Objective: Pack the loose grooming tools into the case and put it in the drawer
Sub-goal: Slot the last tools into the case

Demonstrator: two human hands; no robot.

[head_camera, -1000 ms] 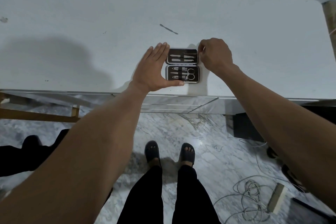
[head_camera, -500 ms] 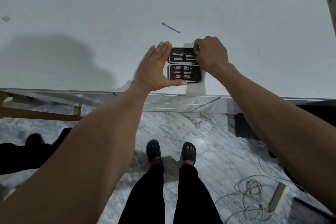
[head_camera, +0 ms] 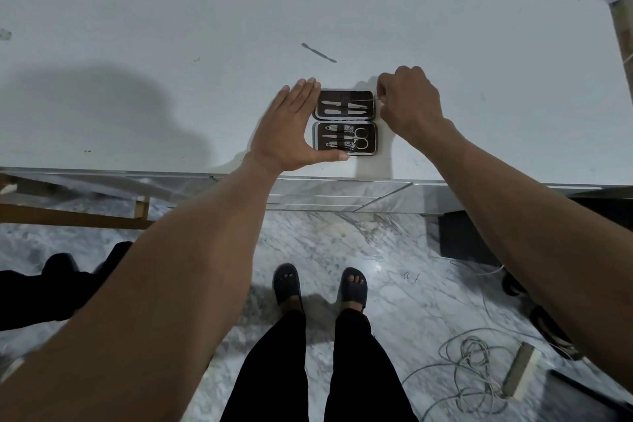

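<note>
Back off the lid comes the right hand (head_camera: 409,101), now pinching a thin tool (head_camera: 363,99) at the open case (head_camera: 345,123). Left hand (head_camera: 291,132) lies flat, fingers straight, bracing its left edge on the worktop (head_camera: 137,44). One loose tool (head_camera: 318,52) lies just beyond.

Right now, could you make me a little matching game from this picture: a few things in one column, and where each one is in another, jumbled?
Things:
1. scissors
2. loose metal tool
3. left hand
4. coiled cable

Places:
A. on the marble floor
B. alone on the white table, beyond the case
C. flat against the left side of the case
D. in the near half of the open case

Pairs: 1-D, 2-B, 3-C, 4-A
</note>
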